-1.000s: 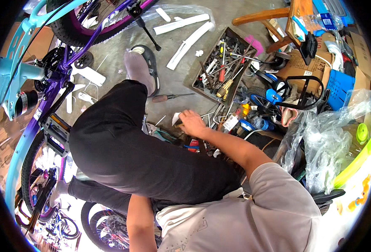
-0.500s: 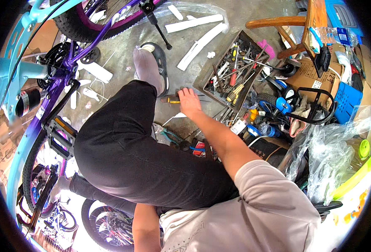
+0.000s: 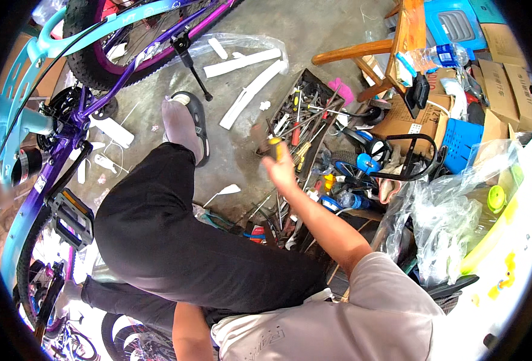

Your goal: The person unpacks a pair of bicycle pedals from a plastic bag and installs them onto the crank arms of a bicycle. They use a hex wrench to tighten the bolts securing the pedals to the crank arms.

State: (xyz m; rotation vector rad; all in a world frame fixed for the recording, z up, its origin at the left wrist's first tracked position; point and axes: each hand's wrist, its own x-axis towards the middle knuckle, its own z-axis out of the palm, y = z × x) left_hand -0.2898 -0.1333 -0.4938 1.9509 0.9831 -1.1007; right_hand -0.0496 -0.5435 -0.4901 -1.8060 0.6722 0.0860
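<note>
My right hand [image 3: 280, 170] is closed on a yellow-handled screwdriver [image 3: 274, 145], lifted over the floor at the left side of a tool tray [image 3: 321, 144]. Its shaft is blurred and mostly lost to view. In the tray lie screwdrivers and other metal tools, among them one with a red handle [image 3: 296, 132]. My left forearm [image 3: 191, 331] runs down past the lower edge, so that hand is out of the picture.
A purple and turquoise bicycle [image 3: 49, 162] stands at the left, its kickstand [image 3: 198, 75] out. White foam strips [image 3: 251, 94] lie ahead. To the right are a wooden stool [image 3: 353, 51], a cardboard box [image 3: 413, 117], a blue basket [image 3: 461, 144] and clear plastic wrap [image 3: 437, 222].
My right hand has picked the yellow-handled screwdriver up off the floor, where it lay beneath the fingers. The whole view has shifted, with the scene sliding left.
</note>
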